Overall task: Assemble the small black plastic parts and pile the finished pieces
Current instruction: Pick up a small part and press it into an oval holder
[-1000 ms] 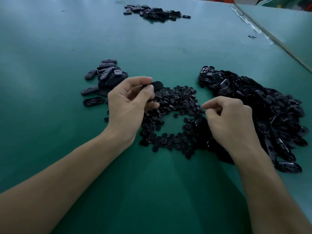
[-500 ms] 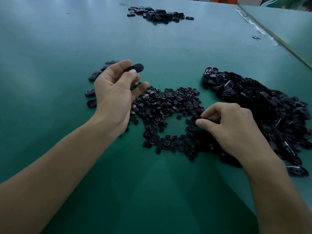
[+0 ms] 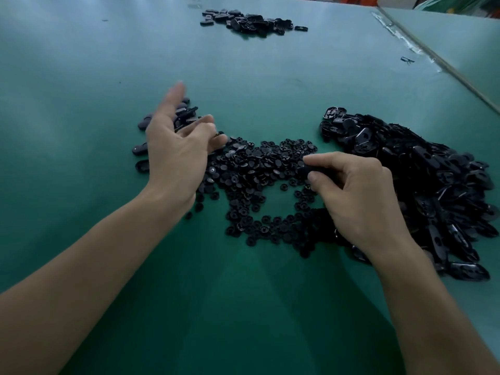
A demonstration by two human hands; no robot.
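My left hand (image 3: 177, 147) hovers over the small pile of finished oval pieces (image 3: 186, 113) at the left, fingers spread and holding nothing. A black piece lies on the pile just under its index finger. My right hand (image 3: 357, 196) is over the right side of the heap of small round black parts (image 3: 259, 169) in the middle. It pinches a black oval part (image 3: 305, 170) between thumb and index finger. A large heap of black oval shells (image 3: 422, 174) lies to the right, partly behind my right hand.
The green table top (image 3: 243, 82) stretches all around. Another pile of black parts (image 3: 251, 23) sits at the far edge. A seam with tape (image 3: 405, 41) and a lone small black part (image 3: 407, 60) lie at the far right.
My left hand carried a finished oval piece left to the pile and let it go, fingers now spread. My right hand has lifted a black part out of the heap.
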